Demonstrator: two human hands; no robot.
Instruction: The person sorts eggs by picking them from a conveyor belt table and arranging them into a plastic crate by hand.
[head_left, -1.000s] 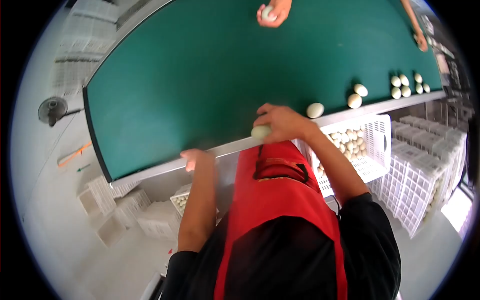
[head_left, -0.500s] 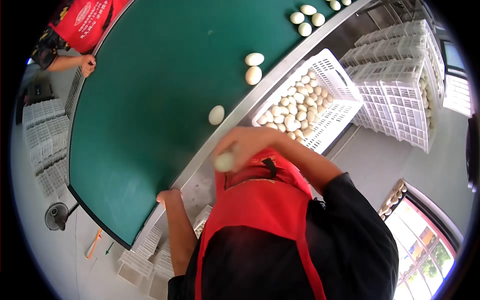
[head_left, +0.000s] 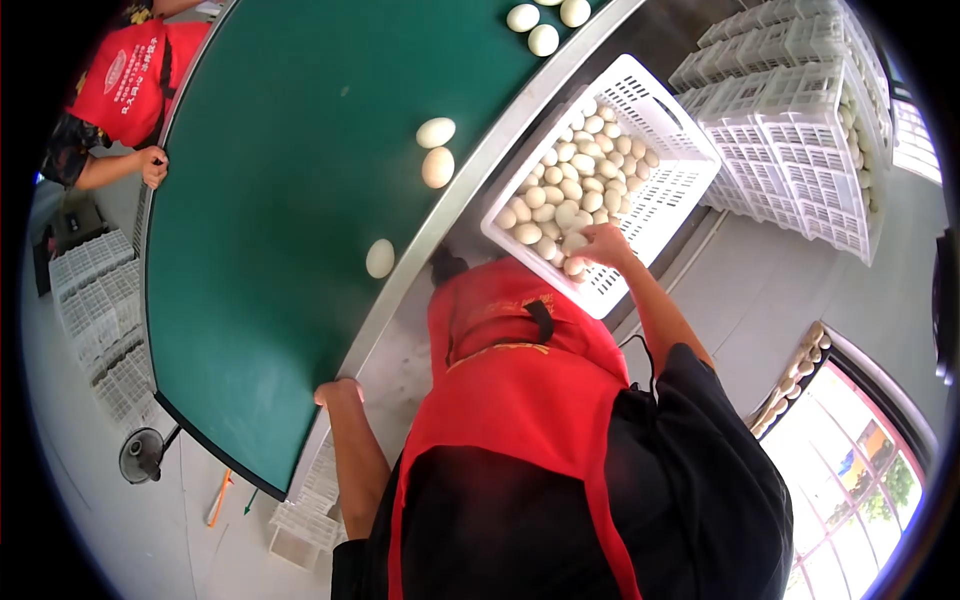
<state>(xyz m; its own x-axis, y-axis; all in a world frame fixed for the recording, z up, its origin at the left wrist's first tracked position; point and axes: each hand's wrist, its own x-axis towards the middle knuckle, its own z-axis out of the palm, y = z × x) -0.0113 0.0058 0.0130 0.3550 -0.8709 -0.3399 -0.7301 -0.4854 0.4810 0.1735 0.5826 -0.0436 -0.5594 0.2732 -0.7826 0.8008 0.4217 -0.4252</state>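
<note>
My right hand (head_left: 604,246) reaches into the near end of a white plastic basket (head_left: 652,242), its fingers closed around a pale egg (head_left: 574,243) just above the other eggs. Many cream and greenish eggs (head_left: 592,165) fill much of the basket. On the metal edge (head_left: 372,318) of the green table, my left hand (head_left: 340,392) is wrapped over the rim, with its fingertips mostly hidden. A single white egg (head_left: 380,258) lies on the green surface (head_left: 270,230) near that edge. Two more, a pale egg (head_left: 435,132) and a tan egg (head_left: 438,167), touch farther up.
Several eggs (head_left: 543,40) lie at the top of the table. Stacked white crates (head_left: 790,150) holding eggs stand right of the basket. Across the table, a person in a red apron (head_left: 130,80) rests a hand (head_left: 152,166) on the edge. More white crates (head_left: 100,290) stand at left.
My right hand has moved from beside the table edge into the basket, still with an egg. The eggs on the table appear lower and farther left; the view has shifted too. My left hand stays put.
</note>
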